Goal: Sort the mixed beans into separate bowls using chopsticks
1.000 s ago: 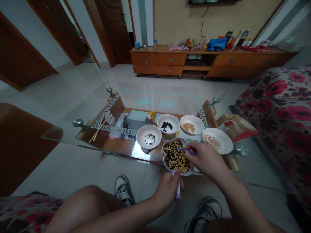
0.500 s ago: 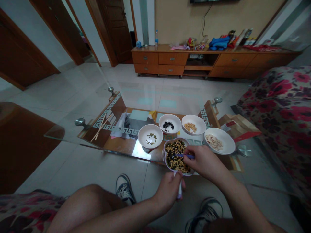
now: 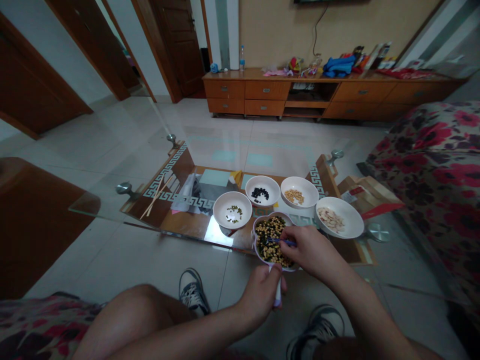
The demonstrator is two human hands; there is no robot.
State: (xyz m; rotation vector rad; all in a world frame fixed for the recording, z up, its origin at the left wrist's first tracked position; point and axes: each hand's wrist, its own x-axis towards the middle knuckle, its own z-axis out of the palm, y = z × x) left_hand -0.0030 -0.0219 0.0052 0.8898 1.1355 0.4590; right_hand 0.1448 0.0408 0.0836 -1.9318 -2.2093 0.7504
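Gripping the handle of the flower-shaped pan (image 3: 264, 261) with closed fingers, the left hand (image 3: 258, 290) holds it at the near edge of the glass table (image 3: 195, 201). The right hand (image 3: 309, 247) pinches a slim purple tool (image 3: 283, 241) over the mixed beans (image 3: 267, 231). The work seems rather early: four white bowls (image 3: 221, 209) contain small separate portions, green, black, yellow and pale, while most of the quantity lies unseparated in the pan.

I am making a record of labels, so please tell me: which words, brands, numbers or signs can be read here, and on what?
No text can be read.
Bag: label too small and blurred.
Clear bottle: blue label too small.
Table border: a pattern, no readable words.
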